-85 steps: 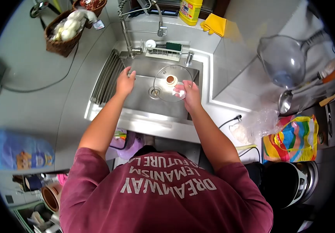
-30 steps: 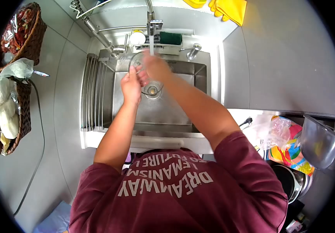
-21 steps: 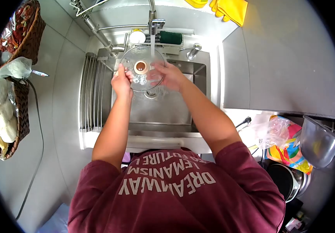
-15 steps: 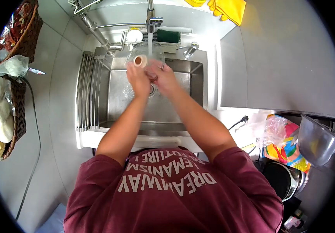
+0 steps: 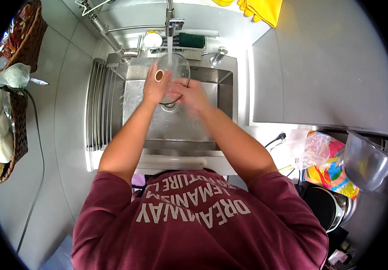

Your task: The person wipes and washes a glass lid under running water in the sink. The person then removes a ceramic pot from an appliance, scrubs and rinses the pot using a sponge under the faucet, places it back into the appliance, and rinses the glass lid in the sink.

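A round glass lid (image 5: 178,67) with a tan knob is held tilted over the steel sink (image 5: 225,96), under the water running from the tap (image 5: 170,22). My left hand (image 5: 154,87) grips the lid at its left side, with the knob showing between the fingers. My right hand (image 5: 193,95) is pressed against the lid's lower right face. Water spreads over the sink floor around the drain (image 5: 170,107).
A ribbed drain rack (image 5: 95,105) sits left of the sink. A soap rack with a green sponge (image 5: 191,40) is behind the tap. Yellow gloves (image 5: 261,9) lie at the back. Wicker baskets (image 5: 4,108) stand far left. A colourful bag (image 5: 326,168) and a bowl (image 5: 365,162) sit at the right.
The tap has been turned on and both hands have brought the lid under the stream. The lid has been turned and tilted under the water.
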Action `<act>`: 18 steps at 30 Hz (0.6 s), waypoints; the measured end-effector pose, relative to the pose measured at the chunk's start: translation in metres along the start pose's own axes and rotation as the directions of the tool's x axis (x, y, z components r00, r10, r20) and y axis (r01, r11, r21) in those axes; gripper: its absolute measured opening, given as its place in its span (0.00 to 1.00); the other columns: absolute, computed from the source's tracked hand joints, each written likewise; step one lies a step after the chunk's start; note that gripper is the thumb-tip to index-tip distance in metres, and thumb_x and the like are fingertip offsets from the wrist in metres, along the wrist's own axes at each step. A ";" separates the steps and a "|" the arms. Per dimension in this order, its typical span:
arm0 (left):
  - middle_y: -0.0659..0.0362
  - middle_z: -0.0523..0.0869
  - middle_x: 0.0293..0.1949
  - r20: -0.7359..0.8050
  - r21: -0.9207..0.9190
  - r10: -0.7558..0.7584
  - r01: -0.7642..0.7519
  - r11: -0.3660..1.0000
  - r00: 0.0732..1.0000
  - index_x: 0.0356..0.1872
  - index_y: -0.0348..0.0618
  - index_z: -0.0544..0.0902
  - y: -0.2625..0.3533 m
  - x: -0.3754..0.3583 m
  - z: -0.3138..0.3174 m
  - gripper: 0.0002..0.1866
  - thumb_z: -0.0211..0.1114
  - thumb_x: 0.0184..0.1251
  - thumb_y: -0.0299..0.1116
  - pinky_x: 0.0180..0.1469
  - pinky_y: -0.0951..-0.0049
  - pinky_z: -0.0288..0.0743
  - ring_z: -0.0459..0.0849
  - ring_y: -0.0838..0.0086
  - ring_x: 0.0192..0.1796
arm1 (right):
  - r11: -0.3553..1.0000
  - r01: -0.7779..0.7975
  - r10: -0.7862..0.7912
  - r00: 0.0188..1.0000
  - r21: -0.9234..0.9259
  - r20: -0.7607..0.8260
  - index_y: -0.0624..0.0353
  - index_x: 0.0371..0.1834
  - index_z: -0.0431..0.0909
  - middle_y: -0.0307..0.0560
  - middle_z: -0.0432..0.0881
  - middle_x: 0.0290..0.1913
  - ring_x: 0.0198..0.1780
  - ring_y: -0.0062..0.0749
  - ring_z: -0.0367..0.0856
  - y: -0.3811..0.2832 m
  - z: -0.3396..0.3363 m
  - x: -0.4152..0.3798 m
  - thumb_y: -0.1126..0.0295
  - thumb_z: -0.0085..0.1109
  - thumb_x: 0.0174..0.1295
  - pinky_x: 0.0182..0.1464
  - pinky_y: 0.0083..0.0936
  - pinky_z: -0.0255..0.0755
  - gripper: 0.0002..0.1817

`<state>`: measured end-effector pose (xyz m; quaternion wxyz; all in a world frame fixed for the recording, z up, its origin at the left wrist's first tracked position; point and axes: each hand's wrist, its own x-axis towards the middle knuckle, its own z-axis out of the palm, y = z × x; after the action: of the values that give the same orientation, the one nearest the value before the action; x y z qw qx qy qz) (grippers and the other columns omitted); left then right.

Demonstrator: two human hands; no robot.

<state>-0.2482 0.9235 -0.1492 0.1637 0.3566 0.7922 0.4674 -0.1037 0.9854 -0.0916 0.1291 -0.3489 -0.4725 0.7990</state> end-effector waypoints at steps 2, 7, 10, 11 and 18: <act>0.45 0.74 0.60 -0.107 -0.123 0.004 -0.018 0.992 0.994 0.60 0.40 0.72 0.023 -0.015 -0.004 0.28 0.60 0.64 0.46 0.62 0.69 0.65 0.72 0.58 0.63 | 0.996 -0.022 0.026 0.999 -0.090 0.047 0.62 0.45 0.79 0.42 0.83 0.35 0.32 0.24 0.82 -0.018 0.004 0.009 0.69 0.56 0.62 0.31 0.20 0.74 0.11; 0.50 0.77 0.57 0.085 -0.281 -0.234 0.248 0.927 0.969 0.61 0.35 0.70 0.016 -0.015 -0.006 0.29 0.58 0.67 0.46 0.57 0.73 0.69 0.79 0.64 0.55 | 0.367 0.108 -0.137 0.989 -0.924 0.061 0.59 0.42 0.79 0.48 0.85 0.36 0.31 0.35 0.83 -0.028 0.009 0.018 0.68 0.57 0.58 0.34 0.28 0.75 0.11; 0.49 0.74 0.56 0.487 -0.700 -0.421 0.630 0.336 0.765 0.67 0.41 0.60 0.017 -0.005 -0.034 0.39 0.49 0.67 0.63 0.55 0.60 0.70 0.78 0.61 0.51 | -0.129 0.362 -0.196 0.903 -0.923 0.381 0.61 0.32 0.80 0.57 0.83 0.32 0.33 0.44 0.84 -0.022 0.019 0.004 0.67 0.58 0.55 0.34 0.37 0.77 0.09; 0.47 0.72 0.62 0.580 -0.740 -0.370 0.659 0.133 0.726 0.71 0.41 0.54 0.033 -0.004 -0.045 0.42 0.48 0.66 0.63 0.59 0.55 0.68 0.76 0.55 0.57 | -0.213 0.380 -0.248 0.870 -0.900 0.426 0.61 0.35 0.79 0.56 0.83 0.34 0.36 0.43 0.83 -0.021 0.019 0.004 0.65 0.57 0.55 0.36 0.37 0.76 0.11; 0.50 0.72 0.61 0.436 -0.825 -0.329 0.518 0.226 0.838 0.67 0.48 0.61 0.018 -0.022 -0.043 0.26 0.45 0.74 0.50 0.56 0.54 0.75 0.74 0.57 0.59 | -0.176 0.686 -0.287 0.651 -0.707 0.703 0.61 0.60 0.68 0.59 0.71 0.59 0.62 0.48 0.69 -0.006 -0.029 0.017 0.57 0.52 0.62 0.60 0.40 0.65 0.26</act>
<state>-0.2506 0.8867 -0.1132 0.5210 0.0100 0.4386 0.7322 -0.0970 1.0165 -0.1028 0.0902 0.0017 -0.9778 0.1889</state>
